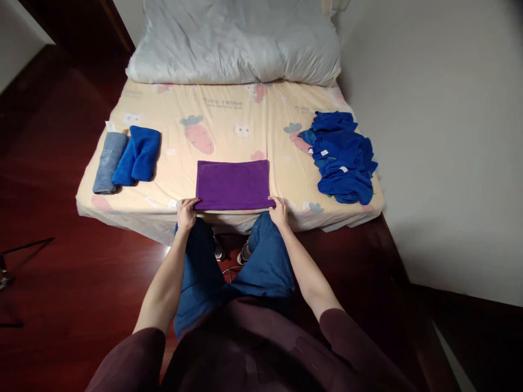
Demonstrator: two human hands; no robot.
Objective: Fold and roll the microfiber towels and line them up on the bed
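A purple towel [232, 184] lies flat as a rectangle at the front edge of the bed. My left hand [187, 212] pinches its near left corner, fingers closed on the cloth. At the near right corner my right hand [278, 211] grips the same towel in the same way. The near edge looks stretched straight between both hands and a little thicker, like a narrow fold. The fingertips are partly hidden by the cloth.
On the bed's left are a rolled grey towel [109, 163] and folded blue towels [145, 153]. A heap of blue cloths [345, 158] with white tags lies right. Behind is a grey quilt [237, 43] on the carrot-print bed sheet [171, 109]. A wall [433, 136] bounds the right.
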